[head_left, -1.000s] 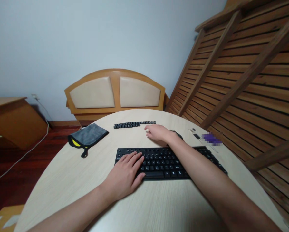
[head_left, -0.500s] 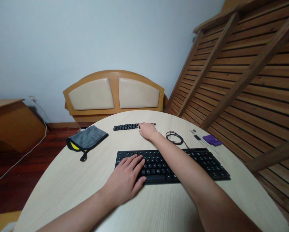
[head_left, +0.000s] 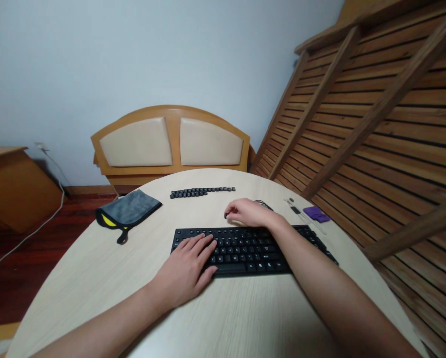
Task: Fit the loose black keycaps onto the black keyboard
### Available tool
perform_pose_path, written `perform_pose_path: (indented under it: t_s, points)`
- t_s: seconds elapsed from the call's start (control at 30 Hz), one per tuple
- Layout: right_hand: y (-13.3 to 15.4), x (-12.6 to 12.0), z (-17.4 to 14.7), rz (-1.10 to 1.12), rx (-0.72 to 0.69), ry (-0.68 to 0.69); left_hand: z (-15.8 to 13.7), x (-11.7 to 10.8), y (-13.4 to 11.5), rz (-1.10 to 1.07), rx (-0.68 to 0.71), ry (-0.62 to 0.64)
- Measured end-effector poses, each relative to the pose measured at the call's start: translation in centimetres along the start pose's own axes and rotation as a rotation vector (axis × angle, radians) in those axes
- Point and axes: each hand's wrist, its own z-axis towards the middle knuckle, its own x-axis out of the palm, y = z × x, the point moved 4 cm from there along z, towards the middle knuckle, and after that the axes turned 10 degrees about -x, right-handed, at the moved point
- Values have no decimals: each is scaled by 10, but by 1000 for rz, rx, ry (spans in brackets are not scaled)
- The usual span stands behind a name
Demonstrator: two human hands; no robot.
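Observation:
A black keyboard (head_left: 237, 269) lies on the round table in front of me. My left hand (head_left: 185, 270) rests flat over its left part, fingers stretched out on the keys. Just above the keyboard's back edge, my right hand (head_left: 250, 213) pinches a small black keycap (head_left: 226, 215) between thumb and fingertips. Further back are rows of loose keycaps (head_left: 189, 193), two rows on the left and a single row on the right. My right forearm hides part of the keyboard's right side, and my hand covers most of the coiled cable (head_left: 263, 204).
A grey cloth with yellow lining (head_left: 131, 209) lies at the table's left. On the right are a purple cloth (head_left: 316, 214), a thin wire tool (head_left: 307, 219) and small dark pieces. A slatted wooden panel (head_left: 387, 114) leans beyond the table (head_left: 107, 278).
My right hand has come back from the keycap rows toward the keyboard, with a keycap now visible in its fingers. My left hand stays on the keys. The view has shifted slightly.

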Motion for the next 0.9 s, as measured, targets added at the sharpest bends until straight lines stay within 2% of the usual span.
perform_pose_path:
  t_s: [0.07,0.17,0.43,0.9]
  points:
    - [4,-4,-15,212,-90,37,0,1,0,4,5,1]
    - [4,-7,-28,328,-103,124,-1,1,1,8,11,-8]
    - [7,-5,-29,299,-69,232,-4,0,2,38,23,-3]
    - [24,-9,-31,109,-31,261,-5,-1,2,-11,5,-14]
